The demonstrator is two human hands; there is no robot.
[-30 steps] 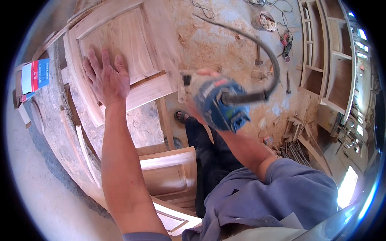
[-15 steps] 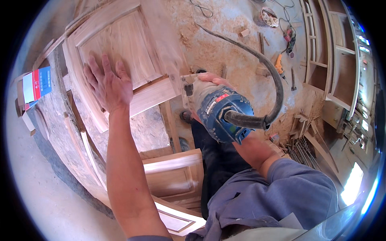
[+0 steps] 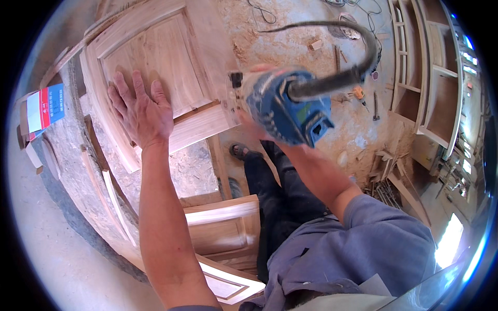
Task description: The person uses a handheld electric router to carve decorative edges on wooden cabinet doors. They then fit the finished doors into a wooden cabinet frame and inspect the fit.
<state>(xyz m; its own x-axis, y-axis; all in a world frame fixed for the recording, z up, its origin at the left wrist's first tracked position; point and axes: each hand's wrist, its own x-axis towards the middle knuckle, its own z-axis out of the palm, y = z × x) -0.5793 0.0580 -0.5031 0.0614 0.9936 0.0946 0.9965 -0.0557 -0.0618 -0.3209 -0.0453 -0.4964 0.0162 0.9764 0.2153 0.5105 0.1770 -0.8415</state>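
My left hand [image 3: 142, 116] lies flat with fingers spread on a raised-panel wooden cabinet door [image 3: 158, 54], which rests on a worn bench. My right hand [image 3: 253, 126], partly hidden by the tool, is wrapped around a blue trim router [image 3: 290, 106]. The router is at the door's right edge, its base plate beside the near right corner. Whether the base touches the wood is blurred. A thick black cord [image 3: 332, 85] leaves the router's back end and arcs up and away over the floor.
A blue, red and white box [image 3: 49, 108] sits at the bench's left. Another panelled door [image 3: 220, 230] stands near my legs. On the dusty floor lie an orange drill [image 3: 359, 94] and a hammer [image 3: 376, 106]. An open wooden cabinet frame [image 3: 408, 103] stands at right.
My right hand has moved the router farther from me along the door's right edge, tilting it, and its cord has swung upward. My left hand stays in place.
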